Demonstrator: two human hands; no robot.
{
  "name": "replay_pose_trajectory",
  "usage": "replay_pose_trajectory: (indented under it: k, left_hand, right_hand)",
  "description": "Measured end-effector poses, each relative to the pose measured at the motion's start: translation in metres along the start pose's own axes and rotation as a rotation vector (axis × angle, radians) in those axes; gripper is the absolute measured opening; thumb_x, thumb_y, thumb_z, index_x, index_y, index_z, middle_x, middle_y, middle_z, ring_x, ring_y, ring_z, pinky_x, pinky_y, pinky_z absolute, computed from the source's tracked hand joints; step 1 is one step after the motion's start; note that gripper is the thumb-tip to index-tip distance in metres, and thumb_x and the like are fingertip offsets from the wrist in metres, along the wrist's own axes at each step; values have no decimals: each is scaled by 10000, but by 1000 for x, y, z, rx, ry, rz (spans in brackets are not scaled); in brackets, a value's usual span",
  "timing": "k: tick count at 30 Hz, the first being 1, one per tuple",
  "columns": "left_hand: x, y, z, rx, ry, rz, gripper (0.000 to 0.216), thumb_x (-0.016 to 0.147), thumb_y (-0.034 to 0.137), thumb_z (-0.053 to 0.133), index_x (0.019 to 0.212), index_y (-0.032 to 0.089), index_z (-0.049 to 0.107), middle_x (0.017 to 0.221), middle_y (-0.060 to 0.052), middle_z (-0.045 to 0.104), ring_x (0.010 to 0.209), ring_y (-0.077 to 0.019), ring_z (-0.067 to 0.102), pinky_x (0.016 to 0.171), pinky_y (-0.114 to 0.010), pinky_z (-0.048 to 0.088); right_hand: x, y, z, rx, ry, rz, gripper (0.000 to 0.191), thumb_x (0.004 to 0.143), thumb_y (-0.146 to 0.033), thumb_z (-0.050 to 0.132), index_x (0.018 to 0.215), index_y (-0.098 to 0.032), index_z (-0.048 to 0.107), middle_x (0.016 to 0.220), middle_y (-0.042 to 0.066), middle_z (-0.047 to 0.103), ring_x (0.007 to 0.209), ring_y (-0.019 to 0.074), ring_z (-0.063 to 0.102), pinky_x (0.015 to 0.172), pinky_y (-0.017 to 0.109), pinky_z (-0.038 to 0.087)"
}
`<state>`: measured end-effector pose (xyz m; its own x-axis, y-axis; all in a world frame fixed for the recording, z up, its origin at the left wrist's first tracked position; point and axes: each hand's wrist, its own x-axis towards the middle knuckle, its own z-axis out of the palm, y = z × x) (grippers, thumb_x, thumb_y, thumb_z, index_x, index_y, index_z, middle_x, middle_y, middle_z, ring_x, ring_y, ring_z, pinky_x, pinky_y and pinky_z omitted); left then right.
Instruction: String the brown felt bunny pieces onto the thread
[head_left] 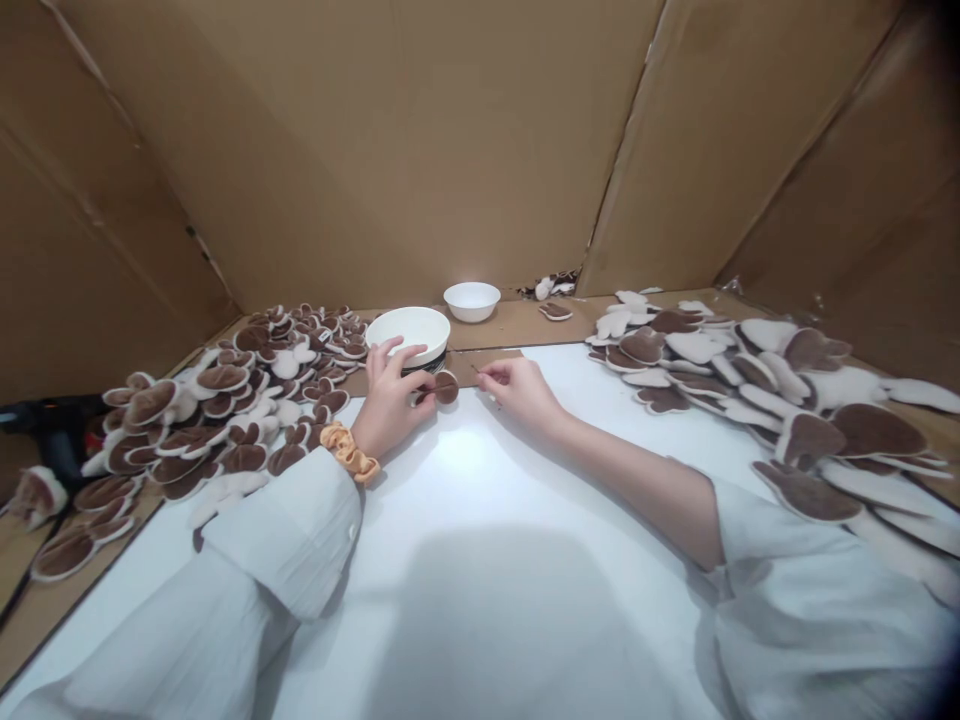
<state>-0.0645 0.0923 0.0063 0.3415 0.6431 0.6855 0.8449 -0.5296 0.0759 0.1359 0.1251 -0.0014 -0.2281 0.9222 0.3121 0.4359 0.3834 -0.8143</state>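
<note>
One round brown piece (448, 388) pinched in left fingers (421, 380), tiny thin item (474, 369) between right fingers (495, 373)

A brown cardboard wall (375, 130) rises behind the farther white bowl (472, 303); a black tool (58, 425) (partly hidden) lies left.

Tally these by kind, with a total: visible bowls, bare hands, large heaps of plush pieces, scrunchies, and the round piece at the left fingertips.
White bowls: 2
Bare hands, left hand and right hand: 2
Large plush heaps, left heap and right heap: 2
Orange scrunchie: 1
Round brown piece: 1
Total: 8
</note>
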Motion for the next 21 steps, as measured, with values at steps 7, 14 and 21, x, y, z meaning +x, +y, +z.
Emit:
replay_pose_trajectory:
  k: [7, 14, 21]
  left_hand:
    - [-2, -5, 1, -22, 9, -13, 63, 713, 191, 557, 691, 190, 616, 1048, -80, 509, 1165, -280, 340, 1024, -557, 151]
    - [-5, -8, 1, -29, 15, -4, 57, 704, 192, 564, 682, 197, 617, 1056, -77, 513, 1160, -277, 342, 1025, -564, 136]
    - [-5, -7, -3, -36, -4, 1, 69, 709, 211, 569, 683, 210, 633, 1114, -60, 505, 1184, -284, 303, 1027, -560, 116]
  right_hand:
    - [-1, -1, -16, 46, 186, 36, 248, 736, -312, 498, 751, -125, 659, 686, 53, 655, 505, 123, 528, 514, 240, 407]
    - [7, 1, -20, 193, 347, 52, 229, 758, -343, 467, 766, -138, 567, 786, 59, 620, 505, 93, 522, 472, 213, 427]
    - [7, 0, -12, 407, 215, 12, 197, 802, -355, 424, 743, -173, 472, 816, 41, 599, 545, 86, 525, 491, 212, 413]
